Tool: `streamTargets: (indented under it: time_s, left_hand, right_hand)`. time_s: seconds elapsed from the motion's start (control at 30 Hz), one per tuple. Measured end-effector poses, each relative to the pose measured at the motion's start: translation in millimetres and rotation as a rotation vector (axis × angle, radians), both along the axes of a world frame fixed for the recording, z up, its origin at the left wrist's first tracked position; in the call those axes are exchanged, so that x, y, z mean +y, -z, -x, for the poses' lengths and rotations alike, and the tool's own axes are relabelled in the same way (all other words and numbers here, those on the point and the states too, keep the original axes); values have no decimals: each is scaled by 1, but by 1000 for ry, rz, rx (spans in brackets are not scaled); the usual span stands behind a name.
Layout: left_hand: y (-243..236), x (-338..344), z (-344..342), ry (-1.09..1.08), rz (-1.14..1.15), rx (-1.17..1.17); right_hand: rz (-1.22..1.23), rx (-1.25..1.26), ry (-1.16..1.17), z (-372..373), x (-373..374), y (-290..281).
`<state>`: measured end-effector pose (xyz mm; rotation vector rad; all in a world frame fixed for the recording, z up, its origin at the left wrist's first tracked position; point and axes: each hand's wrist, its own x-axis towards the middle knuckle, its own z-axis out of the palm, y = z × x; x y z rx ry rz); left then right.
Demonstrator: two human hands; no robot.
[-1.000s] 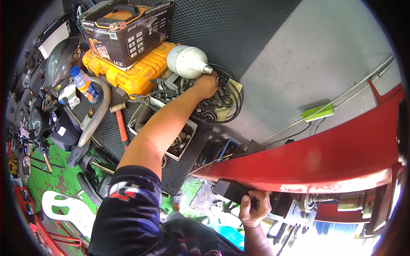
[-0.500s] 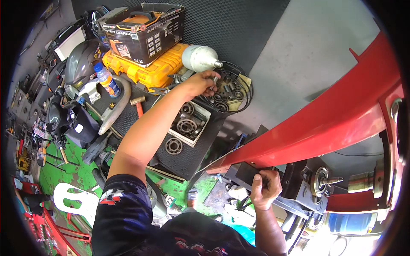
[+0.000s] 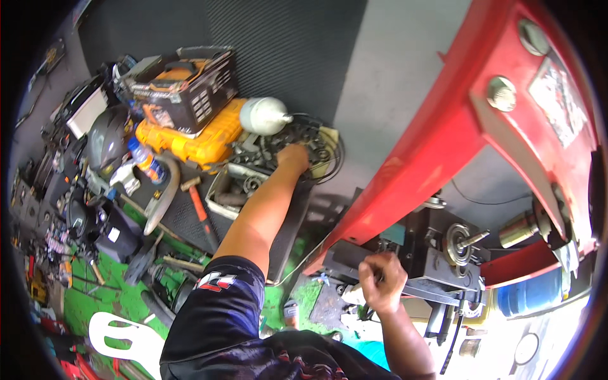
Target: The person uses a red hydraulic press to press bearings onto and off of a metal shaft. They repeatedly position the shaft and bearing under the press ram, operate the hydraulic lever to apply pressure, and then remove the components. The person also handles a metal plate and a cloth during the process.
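Note:
My left hand reaches down into a pile of metal parts on the bench, which includes ring-shaped bearings. Its fingers point away and are hidden by the back of the hand, so any grip is out of sight. My right hand is curled closed beside the red press frame, in front of a dark metal block. Whether something sits inside its fingers, I cannot make out. To its right, a bearing on a shaft rests on the dark press bed. Partly behind my left forearm is a white box holding bearings.
A red-headed hammer with a long handle lies on the black bench. Behind are a yellow case, a black carton, a pale round tank and a bottle. The red press beam slants across the right.
My left hand has lowered into the metal parts; earlier it was raised over them with a small metal piece at its fingers. The whole view has shifted. My right hand stays curled by the press.

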<state>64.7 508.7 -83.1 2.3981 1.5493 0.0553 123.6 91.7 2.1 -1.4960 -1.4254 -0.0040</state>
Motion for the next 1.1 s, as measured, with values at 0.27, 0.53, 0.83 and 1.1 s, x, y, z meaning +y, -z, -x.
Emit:
streamTargets:
  time_s: [0.27,0.53,0.83,1.1]
  left_hand:
    - [-38,-21,4,49,-185,88]
    - [-171,-193,128,262,-42,-343]
    - [-154,-347,61,642,-148,-188]
    - [-129,-364,3,536,-216,114]
  right_hand:
    - [15,37,124,-5,-86,-28]
    - [-15,153,286,-32,-187,-17]
    - [-155,170,340,-85,-242,-27]
    - [-234,379,520,-122,-345,-15]
